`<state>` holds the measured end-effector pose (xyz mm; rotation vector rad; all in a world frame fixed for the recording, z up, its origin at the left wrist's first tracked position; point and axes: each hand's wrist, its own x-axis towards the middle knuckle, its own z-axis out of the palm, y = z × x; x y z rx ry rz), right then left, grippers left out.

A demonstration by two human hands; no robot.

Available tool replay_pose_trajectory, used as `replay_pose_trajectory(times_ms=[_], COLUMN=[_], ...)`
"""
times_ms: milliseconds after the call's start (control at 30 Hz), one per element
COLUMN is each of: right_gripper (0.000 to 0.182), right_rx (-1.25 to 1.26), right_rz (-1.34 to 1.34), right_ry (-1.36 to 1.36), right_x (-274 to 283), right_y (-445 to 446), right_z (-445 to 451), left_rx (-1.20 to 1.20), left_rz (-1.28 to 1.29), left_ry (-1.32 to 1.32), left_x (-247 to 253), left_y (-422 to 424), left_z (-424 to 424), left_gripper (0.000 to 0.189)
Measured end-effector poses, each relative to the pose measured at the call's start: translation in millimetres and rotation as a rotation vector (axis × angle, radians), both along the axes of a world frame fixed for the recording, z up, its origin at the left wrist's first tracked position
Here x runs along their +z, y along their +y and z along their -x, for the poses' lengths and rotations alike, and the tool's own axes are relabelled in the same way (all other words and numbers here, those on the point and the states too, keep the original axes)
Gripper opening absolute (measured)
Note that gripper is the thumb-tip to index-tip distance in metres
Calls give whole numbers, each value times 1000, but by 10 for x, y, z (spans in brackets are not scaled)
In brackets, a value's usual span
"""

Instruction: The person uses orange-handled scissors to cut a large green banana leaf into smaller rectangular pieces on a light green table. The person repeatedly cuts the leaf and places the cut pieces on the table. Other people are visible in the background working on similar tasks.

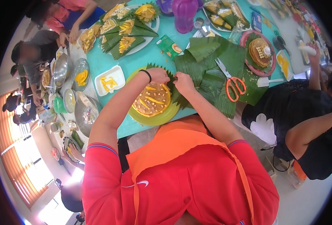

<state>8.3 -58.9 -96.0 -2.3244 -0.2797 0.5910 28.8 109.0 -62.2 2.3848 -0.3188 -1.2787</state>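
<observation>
My left hand (158, 76) is over the far side of a lime-green plate (154, 119), its fingers at a zigzag-cut banana leaf strip (170, 80) beside a round pancake (151, 99). Yellow fruit strips and small pale cubes top the pancake. On the strip's right side, my right hand (183, 83) pinches the leaf between thumb and fingers. Part of the strip is hidden by the fingers. To the right, orange-handled scissors (234, 85) rest with parted blades on large banana leaves (209, 67).
A white foam tray (109, 81) with yellow fruit strips stands left. Beyond are a green box (169, 47), a purple bottle (183, 14) and a leaf-lined platter (152, 35). Metal bowls (83, 112) line the left side; a red plate (271, 67) holds stacked pancakes. Several people are nearby.
</observation>
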Motion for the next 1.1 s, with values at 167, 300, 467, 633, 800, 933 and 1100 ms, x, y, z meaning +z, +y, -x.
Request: replay_pose_trajectory(times_ms=[167, 300, 467, 633, 800, 933, 1100], right_gripper=[26, 24, 15, 21, 24, 30, 19], right_rx=[38, 82, 104, 74, 91, 90, 140], right_rz=[107, 154, 182, 121, 118, 120, 151], right_ry=[4, 23, 47, 48, 59, 66, 28], right_x=[168, 149, 121, 44, 31, 16, 25], right_y=[1, -6, -16, -46, -41, -40, -30], right_z=[-59, -109, -86, -60, -74, -88, -94], left_rx=[16, 45, 76, 92, 196, 201, 345], left_rz=[22, 25, 38, 35, 142, 173, 219], left_ry=[-21, -54, -63, -66, -108, -116, -130], left_x=[-48, -76, -54, -112, -154, -70, 78], left_y=[30, 55, 57, 65, 162, 233, 368], left_z=[23, 47, 49, 66, 84, 59, 43], left_gripper=[35, 36, 35, 35, 34, 33, 32])
